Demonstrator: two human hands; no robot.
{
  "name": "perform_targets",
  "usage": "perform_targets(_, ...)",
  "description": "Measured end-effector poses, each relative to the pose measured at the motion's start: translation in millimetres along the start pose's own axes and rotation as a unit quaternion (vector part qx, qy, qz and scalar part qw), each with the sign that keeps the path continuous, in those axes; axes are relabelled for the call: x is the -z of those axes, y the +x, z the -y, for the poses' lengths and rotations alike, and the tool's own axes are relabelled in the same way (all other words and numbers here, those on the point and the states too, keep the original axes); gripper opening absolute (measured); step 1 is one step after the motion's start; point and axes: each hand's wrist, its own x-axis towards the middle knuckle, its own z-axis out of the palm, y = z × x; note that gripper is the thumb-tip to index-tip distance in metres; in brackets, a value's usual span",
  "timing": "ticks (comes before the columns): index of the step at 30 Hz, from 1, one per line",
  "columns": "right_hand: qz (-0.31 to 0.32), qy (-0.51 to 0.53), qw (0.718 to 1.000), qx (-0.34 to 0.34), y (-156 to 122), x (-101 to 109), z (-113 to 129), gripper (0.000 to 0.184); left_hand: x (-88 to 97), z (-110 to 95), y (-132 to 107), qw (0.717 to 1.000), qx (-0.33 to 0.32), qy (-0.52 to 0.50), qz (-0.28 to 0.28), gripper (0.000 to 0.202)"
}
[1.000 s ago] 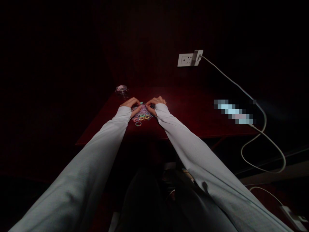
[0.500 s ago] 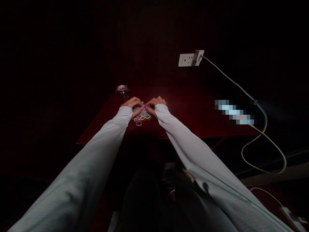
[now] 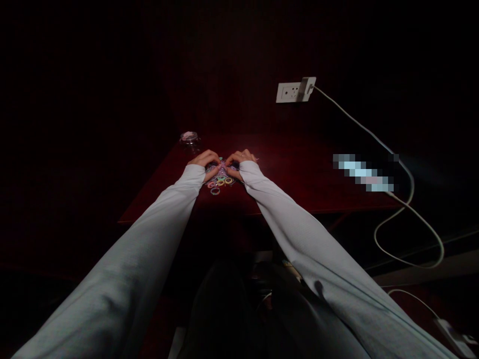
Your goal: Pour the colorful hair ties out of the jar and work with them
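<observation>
A small heap of coloured hair ties (image 3: pixel 220 181) lies on the dark red table, pink, yellow, green and purple among them. Over its left side my left hand (image 3: pixel 205 160) is closed, thumb and fingertips pinched together. My right hand (image 3: pixel 238 158) faces it from the other side, also in a pinch. Between the two sets of fingertips is a small pinkish-purple thing (image 3: pixel 223 164), apparently a hair tie; its exact shape is too small to make out. The hands partly cover the heap. A clear jar (image 3: pixel 190 141) with a pinkish top stands beyond my left hand.
The dark red table (image 3: pixel 299 184) meets a wall with a white socket (image 3: pixel 291 92). From a plugged-in charger (image 3: pixel 308 89), a white cable (image 3: pixel 364 129) loops down past a pixelated object (image 3: pixel 362 173) on the right. A white power strip (image 3: pixel 451 336) is at lower right.
Both hands stay nearly in place, still pinched together above the heap. The pinkish thing shows slightly more between the fingertips. The jar and the hair ties on the table have not moved.
</observation>
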Motion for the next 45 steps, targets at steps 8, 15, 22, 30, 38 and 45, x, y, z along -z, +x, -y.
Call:
perform_targets(8, 0.004, 0.005, 1.0, -0.001, 0.0, 0.2, 1.1, 0.02, 1.0, -0.2, 0.5, 1.0, 0.014, 0.002, 0.014, 0.025)
perform_targets(15, 0.002, 0.008, 1.0, 0.012, -0.7, -2.7, 1.4, 0.018, 0.6, -1.6, 1.0, 1.0, 0.002, 0.006, 0.008, 0.02)
perform_targets(22, -0.007, 0.02, 0.999, 0.027, -1.8, -4.2, 0.2, 0.019, -1.4, 0.0, 1.0, 0.999, -0.028, 0.015, -0.006, 0.016)
perform_targets(30, -0.011, 0.024, 0.999, 0.028, -0.9, -5.1, -0.4, 0.019, -1.2, -0.8, 1.3, 1.0, -0.024, 0.02, 0.002, 0.017)
perform_targets(38, -0.009, 0.027, 0.999, 0.035, -0.5, -5.5, -2.6, 0.02, 0.5, -1.9, 2.0, 0.999, -0.017, 0.022, 0.016, 0.018)
perform_targets(45, -0.009, 0.023, 0.999, 0.031, 0.0, -5.3, -2.1, 0.022, 0.7, -1.2, 2.2, 0.999, -0.009, 0.024, 0.02, 0.019)
